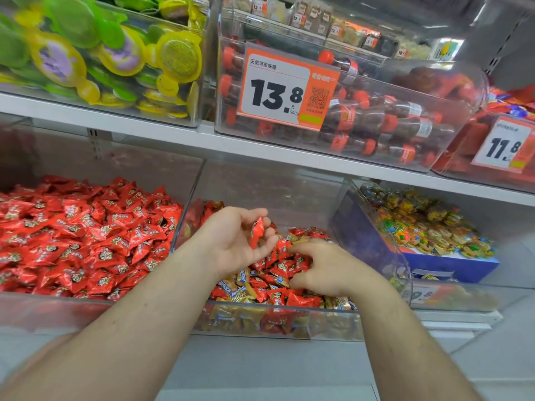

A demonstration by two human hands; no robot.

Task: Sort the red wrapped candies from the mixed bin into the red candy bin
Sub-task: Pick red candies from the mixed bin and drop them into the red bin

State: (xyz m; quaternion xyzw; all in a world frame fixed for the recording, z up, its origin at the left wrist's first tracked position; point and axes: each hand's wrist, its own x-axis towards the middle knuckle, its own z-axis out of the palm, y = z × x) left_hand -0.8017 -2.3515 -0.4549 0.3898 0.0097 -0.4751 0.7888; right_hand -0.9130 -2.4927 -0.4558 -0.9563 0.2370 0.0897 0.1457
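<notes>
Nearest us, at lower centre of the frame, we see our two bare forearms reaching into the clear mixed bin, where red and gold wrapped candies lie heaped together. Our right hand rests knuckles-up on the heap, its fingers curled down into the candies; we cannot tell whether they grip one. Our left hand, palm up just above the bin, holds a red wrapped candy between thumb and curled fingers. At centre left, beside the mixed bin, stands the red candy bin, piled with red wrappers. Farther up, on the shelf above, an orange price tag reads 13.8.
</notes>
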